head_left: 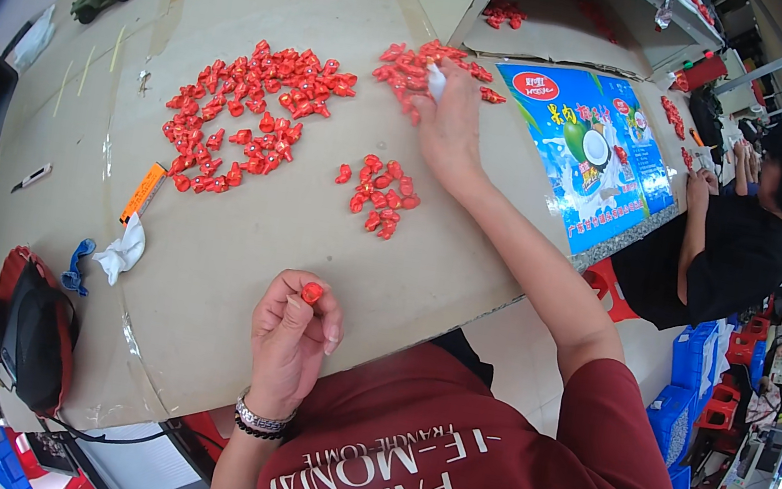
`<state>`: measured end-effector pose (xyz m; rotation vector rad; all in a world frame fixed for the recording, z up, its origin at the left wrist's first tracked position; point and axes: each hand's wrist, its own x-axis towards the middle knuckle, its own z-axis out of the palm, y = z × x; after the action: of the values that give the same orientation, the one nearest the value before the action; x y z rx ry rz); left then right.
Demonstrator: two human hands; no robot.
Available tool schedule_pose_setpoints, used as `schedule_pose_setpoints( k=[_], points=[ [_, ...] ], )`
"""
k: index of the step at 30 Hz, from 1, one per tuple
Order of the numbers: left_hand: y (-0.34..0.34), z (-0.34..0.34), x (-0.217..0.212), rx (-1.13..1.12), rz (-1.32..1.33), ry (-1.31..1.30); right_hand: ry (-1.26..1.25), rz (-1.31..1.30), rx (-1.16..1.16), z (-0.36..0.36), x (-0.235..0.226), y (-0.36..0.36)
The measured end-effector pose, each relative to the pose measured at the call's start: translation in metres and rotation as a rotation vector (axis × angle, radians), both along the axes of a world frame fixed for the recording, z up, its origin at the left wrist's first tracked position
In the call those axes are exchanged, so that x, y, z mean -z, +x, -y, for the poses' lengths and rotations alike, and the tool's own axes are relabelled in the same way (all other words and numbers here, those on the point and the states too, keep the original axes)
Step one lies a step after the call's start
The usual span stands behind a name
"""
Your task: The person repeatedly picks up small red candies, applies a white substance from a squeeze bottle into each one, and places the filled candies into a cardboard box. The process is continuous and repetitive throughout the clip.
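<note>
My left hand (291,331) is close to my chest, pinching one small red plastic piece (312,291) between thumb and fingers. My right hand (447,116) reaches far across the cardboard-covered table (238,252) to a far pile of red pieces (416,66), with a bit of white material (436,79) in its fingers. A small heap of red pieces (380,194) lies just beside my right wrist. A large spread of red pieces (244,111) covers the table to the left.
A white cloth (122,250), an orange utility knife (144,192) and a blue loop (79,261) lie left. A black-and-red bag (35,328) sits at the table's left edge. A blue printed carton sheet (592,153) lies right; another person in black (724,249) works there.
</note>
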<state>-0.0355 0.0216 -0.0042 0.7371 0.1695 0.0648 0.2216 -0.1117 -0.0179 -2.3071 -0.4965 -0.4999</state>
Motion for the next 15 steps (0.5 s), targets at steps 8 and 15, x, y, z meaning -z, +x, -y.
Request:
schedule_pose_setpoints(
  k=[8, 15],
  points=[
    [0.000, 0.002, 0.003, -0.022, 0.013, -0.014, 0.025, 0.083, -0.037, -0.021, -0.001, 0.030],
    [0.003, 0.001, -0.002, -0.024, 0.005, -0.045, 0.064, 0.044, 0.178, 0.055, -0.010, 0.039]
  ],
)
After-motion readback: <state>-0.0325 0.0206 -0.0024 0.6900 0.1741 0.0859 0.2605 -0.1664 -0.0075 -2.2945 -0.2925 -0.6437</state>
